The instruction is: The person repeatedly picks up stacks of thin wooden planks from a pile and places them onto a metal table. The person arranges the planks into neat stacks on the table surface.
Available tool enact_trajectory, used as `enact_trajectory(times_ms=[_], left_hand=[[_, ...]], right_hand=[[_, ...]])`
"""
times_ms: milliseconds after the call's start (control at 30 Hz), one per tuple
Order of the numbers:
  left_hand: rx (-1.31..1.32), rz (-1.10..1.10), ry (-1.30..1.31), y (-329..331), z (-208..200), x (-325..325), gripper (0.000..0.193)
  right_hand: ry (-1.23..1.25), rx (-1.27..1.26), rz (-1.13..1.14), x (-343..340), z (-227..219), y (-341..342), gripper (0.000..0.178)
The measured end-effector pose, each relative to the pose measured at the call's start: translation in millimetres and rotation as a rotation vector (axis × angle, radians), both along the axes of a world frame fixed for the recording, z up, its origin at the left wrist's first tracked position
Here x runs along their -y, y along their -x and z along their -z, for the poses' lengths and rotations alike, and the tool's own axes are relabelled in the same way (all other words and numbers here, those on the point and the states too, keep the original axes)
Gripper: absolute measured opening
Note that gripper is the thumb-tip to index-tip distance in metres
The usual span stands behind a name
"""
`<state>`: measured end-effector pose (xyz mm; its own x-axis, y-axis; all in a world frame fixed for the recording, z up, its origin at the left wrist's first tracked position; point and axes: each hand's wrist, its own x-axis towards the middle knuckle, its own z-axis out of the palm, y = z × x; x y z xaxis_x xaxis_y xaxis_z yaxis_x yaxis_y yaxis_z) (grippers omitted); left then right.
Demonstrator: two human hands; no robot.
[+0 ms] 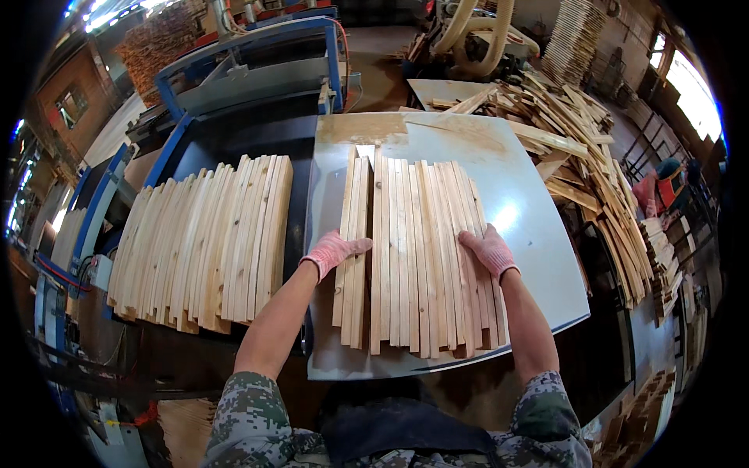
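Observation:
Two groups of pale wooden strips lie side by side on a light sheet-topped table in front of me, with a narrow gap between them. My left hand (337, 253), in a pink glove, grips the small left group of wooden strips (355, 288), its thumb across the top and its fingers down the outer side. My right hand (491, 251), also gloved in pink, clasps the right edge of the wider row of wooden strips (417, 257); the thumb rests on top and the fingertips are partly hidden. The ends of the strips are uneven.
Left of the table, another row of wooden strips (207, 242) lies on a dark machine bed (226, 140) below a blue frame (250, 47). A loose heap of wood offcuts (577, 156) is at the right. Beyond it, a person (663, 187) is at the far right.

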<state>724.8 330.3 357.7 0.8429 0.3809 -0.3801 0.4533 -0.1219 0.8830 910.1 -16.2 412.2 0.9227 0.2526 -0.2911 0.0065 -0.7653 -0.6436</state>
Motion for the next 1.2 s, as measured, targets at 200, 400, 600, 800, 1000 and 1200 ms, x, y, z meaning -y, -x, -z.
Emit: enact_trajectory(times_ms=[200,400,600,800,1000,1200], left_hand=[[-0.082,-0.223,-0.349,14.4,-24.1,10.7,0.067],[-0.328,-0.264,-0.785,28.7,-69.6,-11.6,0.071],[-0.669,-0.106,-1.246,48.1,-61.8,-37.6,0.099],[-0.689,-0.118,-1.222,55.5,-19.8,-45.0,0.107],[-0.412,-0.106,-1.085,78.4,-59.0,-36.3,0.11],[-0.059,-0.3,-1.026,216.7,-54.5,-72.4,0.11]], right_hand=[[-0.041,0.082,-0.009,6.0,10.8,3.9,0.095],[0.01,0.035,-0.036,11.6,17.9,3.6,0.112],[-0.044,0.062,-0.032,12.4,5.5,11.6,0.112],[0.027,0.089,-0.023,12.6,10.3,5.5,0.115],[0.092,0.567,-0.057,14.0,-11.4,31.2,0.109],[-0.675,0.115,-0.314,-44.1,-75.4,120.1,0.078]])
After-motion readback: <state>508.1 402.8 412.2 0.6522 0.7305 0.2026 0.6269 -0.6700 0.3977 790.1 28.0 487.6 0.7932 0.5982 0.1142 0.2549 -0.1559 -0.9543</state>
